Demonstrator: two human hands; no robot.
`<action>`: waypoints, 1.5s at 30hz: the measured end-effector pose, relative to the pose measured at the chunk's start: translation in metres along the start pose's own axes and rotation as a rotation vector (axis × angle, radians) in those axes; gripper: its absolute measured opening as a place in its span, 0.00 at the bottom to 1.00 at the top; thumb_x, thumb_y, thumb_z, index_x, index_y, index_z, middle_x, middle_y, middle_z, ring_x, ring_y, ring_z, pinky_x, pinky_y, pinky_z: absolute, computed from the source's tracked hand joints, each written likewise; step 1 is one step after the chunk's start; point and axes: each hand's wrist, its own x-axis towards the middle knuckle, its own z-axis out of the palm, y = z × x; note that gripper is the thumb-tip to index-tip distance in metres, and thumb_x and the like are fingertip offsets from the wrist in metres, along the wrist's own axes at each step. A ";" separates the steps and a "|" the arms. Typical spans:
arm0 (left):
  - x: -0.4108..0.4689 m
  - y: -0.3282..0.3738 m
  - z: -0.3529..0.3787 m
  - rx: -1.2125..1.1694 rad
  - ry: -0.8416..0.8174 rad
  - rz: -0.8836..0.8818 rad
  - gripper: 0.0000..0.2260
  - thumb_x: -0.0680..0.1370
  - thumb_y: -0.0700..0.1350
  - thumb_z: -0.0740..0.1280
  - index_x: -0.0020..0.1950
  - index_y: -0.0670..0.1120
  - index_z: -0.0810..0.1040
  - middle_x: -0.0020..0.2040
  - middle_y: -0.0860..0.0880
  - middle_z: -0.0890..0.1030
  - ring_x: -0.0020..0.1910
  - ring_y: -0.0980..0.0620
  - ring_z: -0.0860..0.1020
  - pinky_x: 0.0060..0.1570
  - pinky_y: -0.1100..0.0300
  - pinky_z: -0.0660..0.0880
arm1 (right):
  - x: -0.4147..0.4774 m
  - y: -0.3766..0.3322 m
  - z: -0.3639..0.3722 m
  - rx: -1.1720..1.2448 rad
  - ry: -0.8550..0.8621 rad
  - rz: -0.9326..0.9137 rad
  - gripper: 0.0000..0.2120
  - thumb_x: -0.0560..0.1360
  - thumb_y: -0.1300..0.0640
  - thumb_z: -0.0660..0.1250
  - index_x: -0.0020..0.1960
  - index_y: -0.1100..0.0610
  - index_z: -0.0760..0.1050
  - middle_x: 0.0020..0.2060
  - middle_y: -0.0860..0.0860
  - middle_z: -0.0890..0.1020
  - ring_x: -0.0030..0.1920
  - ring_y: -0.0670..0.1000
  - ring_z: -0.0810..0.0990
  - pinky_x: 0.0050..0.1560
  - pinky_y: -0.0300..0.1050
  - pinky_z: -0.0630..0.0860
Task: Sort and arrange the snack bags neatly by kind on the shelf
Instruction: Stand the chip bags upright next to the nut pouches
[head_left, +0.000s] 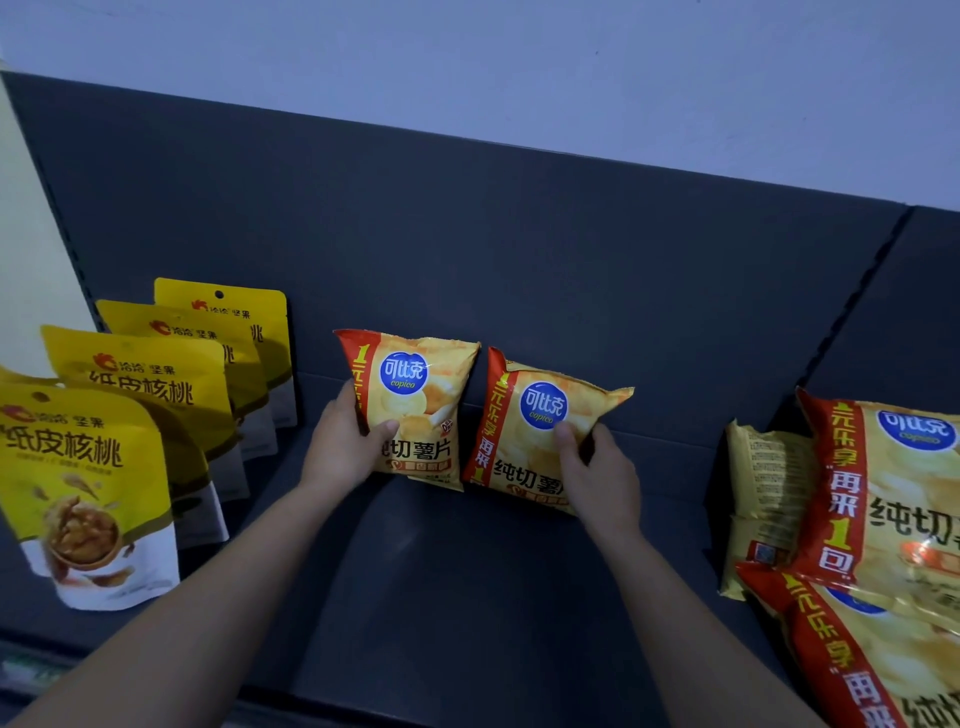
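A row of yellow walnut bags (88, 493) stands upright at the far left of the dark grey shelf (467, 597), one behind another toward the back. Each bag hides most of the one behind it, and one more at the frame's left edge is cut to a sliver.

Just right of the row, the person's left hand (345, 441) grips the left chip bag (410, 410) by its left edge. The thumb (384, 428) presses across the front, and the fingers curl behind the pack, out of sight.

Close beside it the right chip bag (535, 436) tilts to the right, held by the right hand (602, 478). Its thumb lies on the front below the blue logo and its fingers (605, 436) wrap the right edge, tips hidden.

Both bags are upright mid-shelf, close to the back panel (519, 260). The hands cover part of each, and whether their bottoms rest on the shelf is hard to tell.

Well apart at the far right lies a loose pile of chip bags (893, 499), overlapping one another. One pack (763, 499) shows its printed back, and the two nearest run out of the frame.

The shelf is flat and dim, with a seam in the back panel at right. A perforated upright (78, 249) stands at left, and a pale wall (519, 62) rises above. The shelf's front edge at lower left is blurred.
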 end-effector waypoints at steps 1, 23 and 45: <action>0.000 -0.001 0.000 0.011 -0.002 -0.006 0.24 0.74 0.48 0.72 0.67 0.52 0.67 0.61 0.48 0.77 0.61 0.48 0.76 0.55 0.43 0.78 | -0.001 0.000 0.000 0.011 -0.007 0.005 0.22 0.77 0.36 0.57 0.58 0.51 0.73 0.50 0.46 0.80 0.51 0.49 0.79 0.50 0.51 0.78; -0.032 0.089 0.026 0.462 0.138 0.479 0.34 0.74 0.51 0.71 0.76 0.45 0.61 0.77 0.44 0.58 0.76 0.44 0.55 0.70 0.43 0.58 | -0.020 0.006 -0.060 -0.370 0.097 -0.161 0.32 0.76 0.47 0.68 0.75 0.57 0.61 0.71 0.53 0.69 0.71 0.54 0.66 0.65 0.49 0.68; -0.152 0.194 0.206 0.527 -0.649 0.868 0.34 0.74 0.63 0.66 0.75 0.49 0.62 0.70 0.48 0.67 0.70 0.47 0.63 0.67 0.48 0.62 | -0.041 0.103 -0.240 -0.458 0.324 0.431 0.41 0.72 0.31 0.62 0.74 0.58 0.59 0.68 0.59 0.71 0.69 0.61 0.69 0.64 0.60 0.70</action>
